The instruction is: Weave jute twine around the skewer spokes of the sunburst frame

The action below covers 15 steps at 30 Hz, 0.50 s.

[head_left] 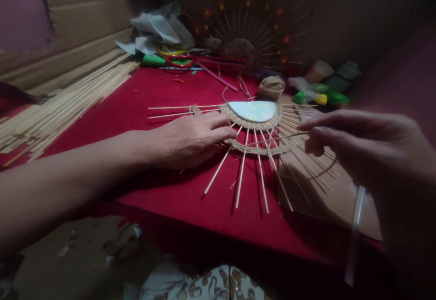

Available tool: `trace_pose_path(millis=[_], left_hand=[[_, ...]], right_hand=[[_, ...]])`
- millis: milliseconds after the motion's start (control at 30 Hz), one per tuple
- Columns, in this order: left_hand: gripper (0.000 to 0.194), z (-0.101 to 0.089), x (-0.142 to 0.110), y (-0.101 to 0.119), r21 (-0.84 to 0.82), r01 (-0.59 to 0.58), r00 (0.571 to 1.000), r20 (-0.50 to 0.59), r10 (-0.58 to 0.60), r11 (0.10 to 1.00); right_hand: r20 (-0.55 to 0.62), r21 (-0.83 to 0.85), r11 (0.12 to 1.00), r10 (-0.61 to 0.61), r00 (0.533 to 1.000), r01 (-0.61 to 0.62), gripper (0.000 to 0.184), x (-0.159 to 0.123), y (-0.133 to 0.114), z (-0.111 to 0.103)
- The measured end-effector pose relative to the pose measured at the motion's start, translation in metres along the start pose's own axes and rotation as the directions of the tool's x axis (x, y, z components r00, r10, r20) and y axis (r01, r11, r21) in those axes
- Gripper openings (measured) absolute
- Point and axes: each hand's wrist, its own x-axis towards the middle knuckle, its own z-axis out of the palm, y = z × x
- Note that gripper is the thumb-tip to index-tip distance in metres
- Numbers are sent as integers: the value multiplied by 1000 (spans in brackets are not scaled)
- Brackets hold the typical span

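Observation:
On the red-covered table lies a half-round woven piece with a pale blue centre (254,110), thin sticks (241,179) fanning out from it. A woven twine band (254,150) curves across the sticks. My left hand (195,137) is closed over the left part of this band, its fingertips hidden partly against the sticks. Out to the right, my right hand (364,139) pinches a strand of twine (289,137) between thumb and fingers. The strand stretches back to the band, and a loose length loops below the hand. A ball of twine (271,86) sits just behind the piece.
Many long thin sticks (81,98) lie at the left beside cardboard (88,23). Red-handled scissors (180,61), a grey cloth (160,25) and small plastic bags (320,96) are behind. A flowered stick fan (243,27) stands at the back. A clear rod (357,227) shows below my right hand.

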Motion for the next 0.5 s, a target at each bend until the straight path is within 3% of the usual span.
trace_pose_path(millis=[100,200,300,400,500], left_hand=[[22,2,1,-3,-38,16,999,31,-15,999],[22,4,2,-7,-72,13,999,49,-9,997],[23,4,3,-9,-104,16,1000,28,-13,994],[25,4,3,-10,-156,28,999,25,-25,987],[26,5,4,-9,-178,37,999,6,-36,983]], right_hand=[[15,442,878,199,980,-185,9,1,-2,-7],[31,568,784,285,958,-251,5,4,0,-13],[-31,511,824,302,953,-245,4,5,4,-18],[-111,302,927,267,957,-224,13,1,10,-22],[-68,58,984,170,983,-167,13,-1,18,-25]])
